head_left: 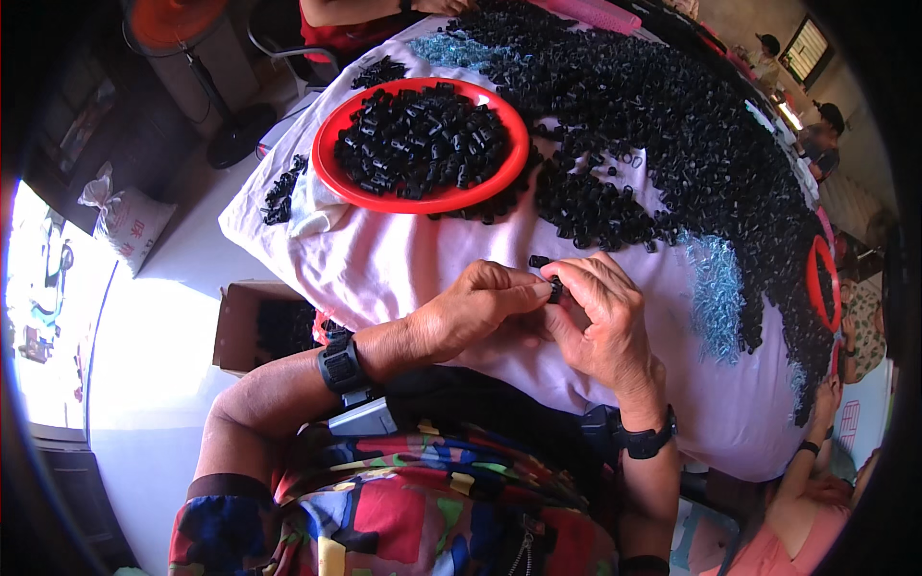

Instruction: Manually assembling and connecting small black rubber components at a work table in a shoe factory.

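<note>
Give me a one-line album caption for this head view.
Both hands, left hand and right hand, pinch a small black part beside a red tray.

1. The left hand (pixel 477 309) is bare, with no glove or ring showing.
2. A chunky black band of ribbed plastic blocks (pixel 340 365) circles the left wrist.
3. The right hand (pixel 601 317) is also bare.
4. A slimmer black strap with a rounded housing (pixel 643 442) sits on the right wrist.
5. A short-sleeved patchwork-print top in red, blue, yellow, green and black (pixel 403 518) covers the torso; its left sleeve ends in a dark hem at the upper arm.
6. A metal zip pull (pixel 524 555) hangs at the front of the top.
</note>
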The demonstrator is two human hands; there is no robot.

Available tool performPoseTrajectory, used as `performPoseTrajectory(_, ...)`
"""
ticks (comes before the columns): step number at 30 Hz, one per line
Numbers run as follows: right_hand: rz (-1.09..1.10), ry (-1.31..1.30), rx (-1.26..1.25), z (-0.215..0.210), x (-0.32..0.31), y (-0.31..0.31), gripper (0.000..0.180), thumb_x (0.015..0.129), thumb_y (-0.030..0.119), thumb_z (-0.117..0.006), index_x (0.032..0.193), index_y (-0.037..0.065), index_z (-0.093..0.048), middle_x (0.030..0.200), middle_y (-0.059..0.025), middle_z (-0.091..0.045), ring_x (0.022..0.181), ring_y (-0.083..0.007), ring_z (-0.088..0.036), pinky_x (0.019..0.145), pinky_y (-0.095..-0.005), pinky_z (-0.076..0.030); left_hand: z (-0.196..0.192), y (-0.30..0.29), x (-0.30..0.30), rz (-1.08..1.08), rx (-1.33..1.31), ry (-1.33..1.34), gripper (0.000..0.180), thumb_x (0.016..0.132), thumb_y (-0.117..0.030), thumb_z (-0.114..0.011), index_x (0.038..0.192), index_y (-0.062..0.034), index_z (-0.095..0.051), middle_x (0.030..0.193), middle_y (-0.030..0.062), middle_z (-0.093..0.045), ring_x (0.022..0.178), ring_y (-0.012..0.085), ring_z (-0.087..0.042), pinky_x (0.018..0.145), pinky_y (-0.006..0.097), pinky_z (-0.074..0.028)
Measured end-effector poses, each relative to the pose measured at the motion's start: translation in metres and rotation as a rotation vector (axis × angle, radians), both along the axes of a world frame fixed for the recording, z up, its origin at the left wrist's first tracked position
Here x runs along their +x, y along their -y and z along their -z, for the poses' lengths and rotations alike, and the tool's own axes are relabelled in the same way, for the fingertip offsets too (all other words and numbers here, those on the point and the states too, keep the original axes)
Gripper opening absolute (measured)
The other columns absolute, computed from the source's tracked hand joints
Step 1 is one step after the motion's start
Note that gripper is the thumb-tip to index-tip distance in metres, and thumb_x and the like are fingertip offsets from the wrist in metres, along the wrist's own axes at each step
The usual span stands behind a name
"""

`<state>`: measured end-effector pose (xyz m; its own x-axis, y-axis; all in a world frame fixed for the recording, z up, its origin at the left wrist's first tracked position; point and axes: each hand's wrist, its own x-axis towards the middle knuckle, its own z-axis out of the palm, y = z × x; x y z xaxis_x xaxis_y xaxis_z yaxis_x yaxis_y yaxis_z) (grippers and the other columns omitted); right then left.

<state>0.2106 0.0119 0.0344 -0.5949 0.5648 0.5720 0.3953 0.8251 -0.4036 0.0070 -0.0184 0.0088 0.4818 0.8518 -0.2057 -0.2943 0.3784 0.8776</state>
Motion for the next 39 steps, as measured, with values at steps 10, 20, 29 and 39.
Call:
performPoseTrajectory(10, 0.02, -0.029, 0.091, -0.004, -0.003, 0.0, 0.043, 0.074, -0.001, -0.079, 0.116, -0.001, -0.068, 0.104, -0.0134, -0.07, 0.088, -0.0313, -0.065, 0.076, -0.0402, -0.056, -0.002, -0.001, -0.004, 0.051, -0.052, 0.155, 0.037, 0.107, -0.033, -0.059, 0.122, -0.0005, -0.069, 0.108, 0.0064, -0.073, 0.096, 0.0142, -0.069, 0.086, 0.031, -0.056)
performPoseTrajectory(20, 0.053, -0.029, 0.114, -0.016, -0.002, 0.006, 0.05, 0.072, 0.002, -0.082, 0.121, 0.002, -0.07, 0.116, -0.0126, -0.069, 0.096, -0.0306, -0.065, 0.081, -0.0396, -0.057, -0.008, -0.002, -0.007, 0.043, -0.142, 0.211, 0.029, 0.104, -0.026, -0.066, 0.118, -0.002, -0.071, 0.102, 0.0036, -0.073, 0.093, 0.0116, -0.068, 0.087, 0.029, -0.055)
performPoseTrajectory(29, 0.063, -0.049, 0.075, -0.017, -0.006, 0.008, 0.05, 0.07, 0.002, -0.083, 0.119, 0.002, -0.071, 0.113, -0.0121, -0.069, 0.097, -0.0313, -0.065, 0.082, -0.0402, -0.057, -0.007, -0.004, -0.007, -0.033, -0.056, 0.173, 0.022, 0.099, -0.024, -0.073, 0.107, -0.0036, -0.073, 0.098, 0.0021, -0.073, 0.089, 0.0103, -0.067, 0.085, 0.027, -0.053)
performPoseTrajectory(39, 0.087, -0.062, 0.122, -0.011, -0.006, 0.008, 0.038, 0.078, 0.005, -0.082, 0.114, 0.0, -0.072, 0.105, -0.0133, -0.071, 0.091, -0.0313, -0.066, 0.079, -0.0401, -0.056, -0.001, -0.003, -0.007, -0.118, -0.048, 0.152, 0.029, 0.104, -0.03, -0.066, 0.112, -0.0028, -0.072, 0.098, 0.0028, -0.073, 0.088, 0.0105, -0.068, 0.083, 0.027, -0.055)
